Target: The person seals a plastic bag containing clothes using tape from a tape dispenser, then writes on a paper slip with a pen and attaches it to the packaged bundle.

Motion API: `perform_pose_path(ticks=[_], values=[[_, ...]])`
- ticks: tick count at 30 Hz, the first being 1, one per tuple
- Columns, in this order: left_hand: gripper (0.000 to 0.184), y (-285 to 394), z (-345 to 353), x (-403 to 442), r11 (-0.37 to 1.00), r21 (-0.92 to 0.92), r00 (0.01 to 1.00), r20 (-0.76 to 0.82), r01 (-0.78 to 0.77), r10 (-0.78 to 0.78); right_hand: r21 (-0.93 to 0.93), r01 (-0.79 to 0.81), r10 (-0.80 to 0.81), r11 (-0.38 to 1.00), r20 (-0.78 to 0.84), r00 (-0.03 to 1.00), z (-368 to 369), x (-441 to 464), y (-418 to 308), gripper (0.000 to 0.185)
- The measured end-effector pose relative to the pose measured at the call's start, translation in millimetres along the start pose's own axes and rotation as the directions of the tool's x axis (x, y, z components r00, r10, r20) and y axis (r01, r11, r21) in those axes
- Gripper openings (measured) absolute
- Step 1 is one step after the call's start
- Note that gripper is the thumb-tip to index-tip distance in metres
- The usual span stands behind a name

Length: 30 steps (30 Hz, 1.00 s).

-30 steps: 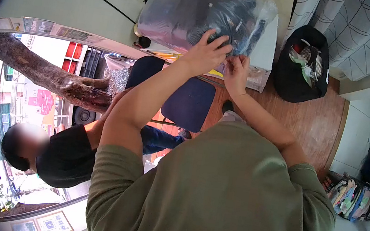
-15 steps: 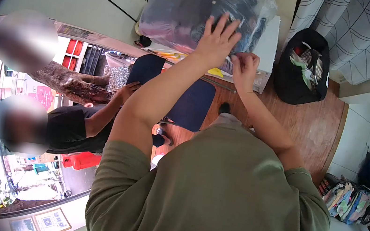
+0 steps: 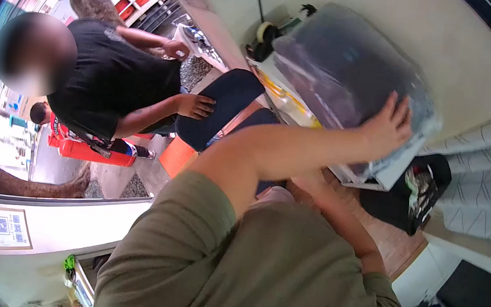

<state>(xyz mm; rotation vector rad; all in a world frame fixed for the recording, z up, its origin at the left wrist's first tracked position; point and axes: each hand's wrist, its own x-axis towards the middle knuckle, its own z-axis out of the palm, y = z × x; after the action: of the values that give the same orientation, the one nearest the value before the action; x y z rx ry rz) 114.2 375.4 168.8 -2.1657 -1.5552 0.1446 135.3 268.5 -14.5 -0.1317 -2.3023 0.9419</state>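
Observation:
A large clear plastic bag (image 3: 346,61) packed with dark, folded-looking cloth lies on a white shelf unit (image 3: 379,183) against the wall. My left hand (image 3: 389,126) rests on the bag near its right end, its fingers spread. My left forearm crosses in front of my right hand (image 3: 311,185), which is low beside the shelf unit. Its fingers are blurred and mostly hidden, so whether it holds anything does not show.
A dark-backed chair (image 3: 220,109) stands left of the shelf unit, another person's hand (image 3: 195,107) on its backrest. Tape rolls (image 3: 265,36) sit beside the bag. A black basket (image 3: 405,198) with cloth items stands on the wooden floor at right, near a patterned curtain (image 3: 487,175).
My view has turned, shifting the bag rightward. My left hand stays on the bag. My right hand has dropped from the bag's edge. The other person now stands nearer the chair.

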Motion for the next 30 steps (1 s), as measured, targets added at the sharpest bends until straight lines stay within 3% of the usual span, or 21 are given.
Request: perform_pose_path(ticks=[1, 3, 4, 5, 7, 9, 11, 14, 17, 18, 21, 24, 27, 29, 30], values=[[0.052, -0.3, 3.6, 2.6, 1.0, -0.024, 1.0, -0.001, 0.005, -0.005, 0.408, -0.079, 0.087, 0.91, -0.002, 0.996, 24.8, 32.8, 12.3, 0.028], [0.051, 0.4, 11.2, 7.0, 0.999, -0.04, 1.0, -0.021, 0.015, -0.016, 0.566, -0.265, 0.306, 0.78, 0.023, 0.952, 64.5, 107.6, 30.5, 0.029], [0.052, -1.4, 9.1, 6.6, 0.999, -0.026, 0.999, -0.034, 0.032, -0.033, 0.364, -0.394, 0.431, 0.844, -0.021, 0.902, 77.8, 152.3, 30.8, 0.031], [0.056, -3.1, 10.3, 6.9, 0.999, -0.034, 0.999, -0.027, 0.026, -0.027, 0.287, -0.395, 0.461, 0.873, -0.215, 0.861, 107.6, 186.4, 50.8, 0.033], [0.064, 6.7, 25.7, 17.1, 0.997, -0.058, 0.999, -0.017, 0.042, -0.043, 0.456, -0.526, 0.633, 0.718, -0.115, 0.765, 136.1, 247.6, 73.4, 0.03], [0.069, 2.5, 24.6, 20.2, 0.997, -0.082, 1.0, 0.016, -0.001, 0.002, 0.586, -0.437, 0.664, 0.682, -0.246, 0.706, 177.9, 290.6, 93.0, 0.038], [0.068, -1.7, 19.6, 23.2, 0.998, -0.051, 0.999, 0.037, -0.037, 0.039, 0.386, -0.653, 0.746, 0.652, -0.17, 0.644, 205.6, 320.3, 125.6, 0.04], [0.072, -10.0, 24.5, 19.4, 0.995, 0.001, 0.995, 0.014, -0.095, 0.095, 0.373, -0.69, 0.783, 0.62, -0.242, 0.573, 219.7, 341.3, 129.7, 0.045], [0.078, -6.4, 33.2, 22.4, 0.995, 0.024, 0.996, 0.013, -0.093, 0.093, 0.224, -0.764, 0.793, 0.605, -0.256, 0.553, 238.1, 352.1, 150.0, 0.047], [0.08, -6.0, 32.9, 22.2, 0.997, 0.027, 0.997, 0.004, -0.077, 0.077, 0.627, -0.691, 0.921, 0.358, -0.117, 0.371, 243.0, 357.9, 151.2, 0.024], [0.078, 2.3, 30.7, 24.7, 0.998, 0.034, 0.998, -0.021, -0.06, 0.061, 0.955, -0.297, 0.923, 0.007, 0.108, 0.368, 230.0, 363.9, 132.8, 0.015], [0.076, 4.8, 28.3, 27.7, 0.997, -0.035, 0.997, -0.037, -0.075, 0.073, 0.92, -0.367, 0.952, 0.139, -0.023, 0.304, 231.2, 362.4, 124.2, 0.014], [0.074, 0.9, 37.2, 25.3, 0.997, -0.022, 0.997, -0.044, -0.07, 0.069, 0.867, -0.352, 0.915, 0.353, -0.241, 0.325, 264.1, 354.0, 140.1, 0.014], [0.073, -3.7, 35.1, 22.2, 0.997, 0.016, 0.997, -0.032, -0.07, 0.071, 0.779, -0.385, 0.844, 0.495, -0.326, 0.426, 241.8, 355.2, 103.2, 0.015], [0.072, -4.6, 33.3, 21.6, 0.997, 0.029, 0.997, -0.029, -0.074, 0.074, 0.84, -0.357, 0.89, 0.409, -0.28, 0.36, 232.0, 359.9, 79.1, 0.016]])
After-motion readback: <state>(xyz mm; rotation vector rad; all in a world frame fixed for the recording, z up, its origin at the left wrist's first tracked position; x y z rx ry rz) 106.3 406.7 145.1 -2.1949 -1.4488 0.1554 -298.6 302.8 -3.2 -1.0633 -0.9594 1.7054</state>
